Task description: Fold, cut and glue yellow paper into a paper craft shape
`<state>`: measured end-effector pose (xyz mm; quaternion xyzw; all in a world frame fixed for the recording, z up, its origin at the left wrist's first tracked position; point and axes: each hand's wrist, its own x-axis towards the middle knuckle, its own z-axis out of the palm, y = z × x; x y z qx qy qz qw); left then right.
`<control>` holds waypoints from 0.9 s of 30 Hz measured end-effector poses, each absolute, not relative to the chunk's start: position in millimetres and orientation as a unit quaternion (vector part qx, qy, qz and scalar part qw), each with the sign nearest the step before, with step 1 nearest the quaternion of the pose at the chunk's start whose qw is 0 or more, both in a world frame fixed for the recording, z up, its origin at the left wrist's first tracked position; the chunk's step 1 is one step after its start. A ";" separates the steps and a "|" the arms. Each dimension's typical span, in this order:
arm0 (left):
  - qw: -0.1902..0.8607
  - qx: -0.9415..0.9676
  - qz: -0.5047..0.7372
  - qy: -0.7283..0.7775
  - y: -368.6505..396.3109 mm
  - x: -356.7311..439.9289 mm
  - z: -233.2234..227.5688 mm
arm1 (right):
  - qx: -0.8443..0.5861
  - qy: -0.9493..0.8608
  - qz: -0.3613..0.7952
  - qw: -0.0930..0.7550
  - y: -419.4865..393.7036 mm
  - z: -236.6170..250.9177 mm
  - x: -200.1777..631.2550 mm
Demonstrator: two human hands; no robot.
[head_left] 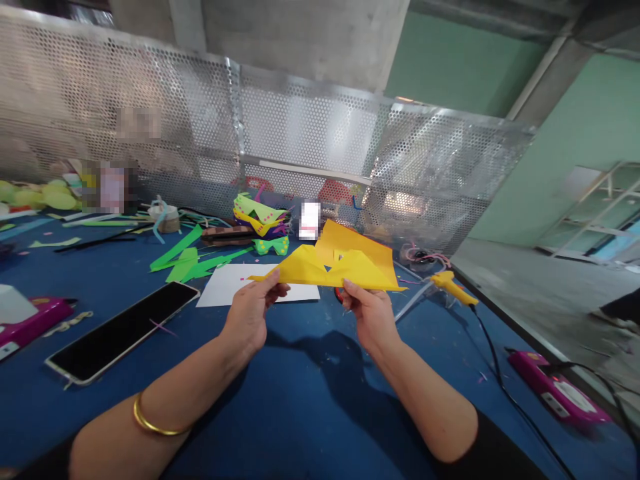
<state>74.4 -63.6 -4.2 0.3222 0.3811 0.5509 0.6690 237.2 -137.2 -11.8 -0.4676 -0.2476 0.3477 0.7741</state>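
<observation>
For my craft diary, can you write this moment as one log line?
left hand: pinching yellow paper | right hand: pinching same paper | paper: folded, held above blue table | nearby: glue gun, phone

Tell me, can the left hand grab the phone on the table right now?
Probably not at once: the left hand is pinching the yellow paper along with the right hand. The phone lies close on its side, uncovered, so the path looks free.

Left hand and right hand pinch folded yellow paper above blue table.

A phone, white sheet, green paper strips and glue gun lie on the blue table.
</observation>
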 end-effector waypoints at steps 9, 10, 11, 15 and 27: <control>0.366 0.544 0.662 0.363 -61.2 56.7 9.9 | -0.463 -0.208 0.284 0.814 -149.7 5.4 259.8; 0.262 0.659 0.623 0.330 -67.7 55.9 9.3 | -0.466 -0.212 0.290 0.809 -153.1 4.7 257.5; 0.159 0.750 0.577 0.280 -75.1 55.6 8.3 | -0.471 -0.215 0.301 0.801 -156.6 3.1 254.0; -0.167 0.875 0.430 0.150 -103.1 56.0 2.6 | -0.497 -0.211 0.352 0.765 -172.0 -8.2 239.1; -0.244 0.907 0.339 0.059 -114.6 51.7 -13.0 | -0.561 -0.197 0.434 0.676 -212.8 -31.6 226.7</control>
